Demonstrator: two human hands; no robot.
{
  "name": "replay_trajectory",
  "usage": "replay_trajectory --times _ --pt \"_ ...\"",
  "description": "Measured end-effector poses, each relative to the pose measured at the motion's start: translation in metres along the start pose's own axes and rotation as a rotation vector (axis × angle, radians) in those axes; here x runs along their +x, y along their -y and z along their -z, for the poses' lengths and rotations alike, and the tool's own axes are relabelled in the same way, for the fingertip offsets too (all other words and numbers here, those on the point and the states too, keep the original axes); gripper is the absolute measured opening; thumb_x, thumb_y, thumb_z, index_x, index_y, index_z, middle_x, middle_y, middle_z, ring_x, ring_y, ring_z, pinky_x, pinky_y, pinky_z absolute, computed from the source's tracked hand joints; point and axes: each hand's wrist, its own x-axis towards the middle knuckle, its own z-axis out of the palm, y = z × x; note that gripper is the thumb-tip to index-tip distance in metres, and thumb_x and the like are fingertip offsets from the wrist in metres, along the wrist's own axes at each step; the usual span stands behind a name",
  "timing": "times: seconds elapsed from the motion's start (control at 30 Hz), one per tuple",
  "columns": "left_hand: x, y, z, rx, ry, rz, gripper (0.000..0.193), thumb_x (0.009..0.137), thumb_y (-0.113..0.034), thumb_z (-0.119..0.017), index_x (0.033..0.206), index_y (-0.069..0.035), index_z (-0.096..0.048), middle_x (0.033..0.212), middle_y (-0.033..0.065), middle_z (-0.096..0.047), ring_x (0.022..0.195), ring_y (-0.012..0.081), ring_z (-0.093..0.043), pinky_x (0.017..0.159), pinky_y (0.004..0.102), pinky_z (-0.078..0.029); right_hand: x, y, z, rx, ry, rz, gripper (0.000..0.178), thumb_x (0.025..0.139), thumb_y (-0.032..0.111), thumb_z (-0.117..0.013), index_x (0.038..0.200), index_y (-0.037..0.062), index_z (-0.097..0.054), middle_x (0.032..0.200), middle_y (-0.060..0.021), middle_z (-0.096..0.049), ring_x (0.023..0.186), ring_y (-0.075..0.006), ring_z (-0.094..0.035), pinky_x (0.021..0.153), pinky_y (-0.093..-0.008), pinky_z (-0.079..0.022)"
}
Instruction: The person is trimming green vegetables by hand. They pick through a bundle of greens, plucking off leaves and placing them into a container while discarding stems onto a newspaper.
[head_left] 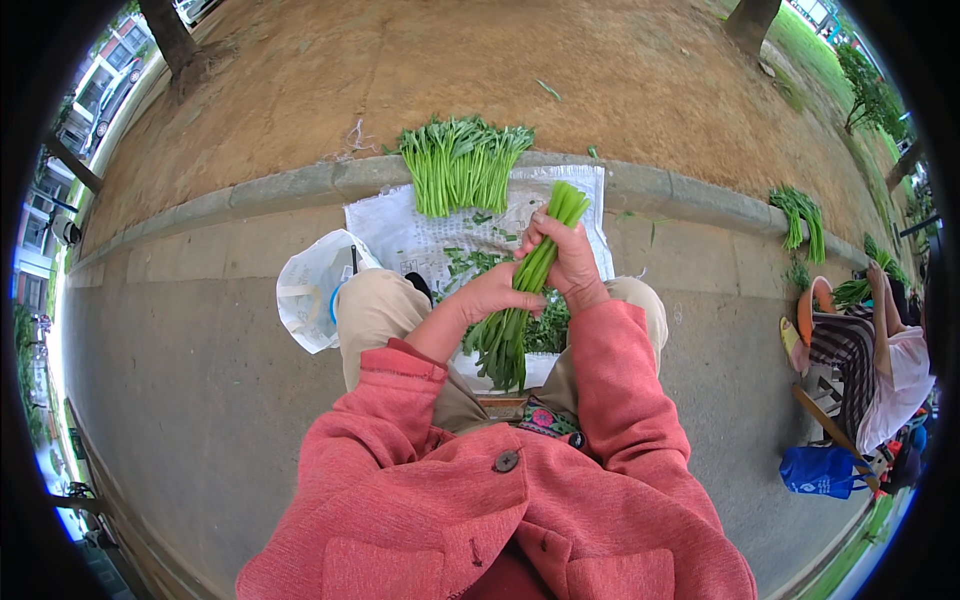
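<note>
Between my knees I hold a bunch of leafy green stalks (567,203) at a slant, cut ends up and leaves hanging down toward my lap. My right hand (572,258) is closed around the upper stalks. Lower down, my left hand (492,292) grips the same bunch near where the leaves begin; its fingertips are partly hidden behind the greens. Beyond my hands, a row of similar leafy greens (462,170) lies with its leaves over the kerb and its stalks on a white woven sheet (385,222). Loose leaves (470,262) are scattered on that sheet.
Beside my left knee stands an open white bag (312,290) with something blue and black in it. A stone kerb (660,190) runs across, with bare soil beyond. At the right, a seated person (890,370) has greens, an orange basin (820,297) and a blue bag (820,470) nearby.
</note>
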Motion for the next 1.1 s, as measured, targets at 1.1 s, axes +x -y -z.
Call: replay_trajectory --times 1.1 --pt "-0.002 0.007 0.005 0.862 -0.407 -0.478 0.007 0.076 -0.004 -0.06 0.079 0.001 -0.058 0.069 0.0065 -0.052 0.06 0.0142 -0.052 0.054 0.0272 -0.041 0.0 0.007 0.001 -0.183 -0.299 0.142 0.014 0.078 0.012 -0.064 0.082 0.0064 -0.051 0.063 -0.0043 -0.053 0.054 -0.0168 -0.056 0.053 -0.0309 -0.05"
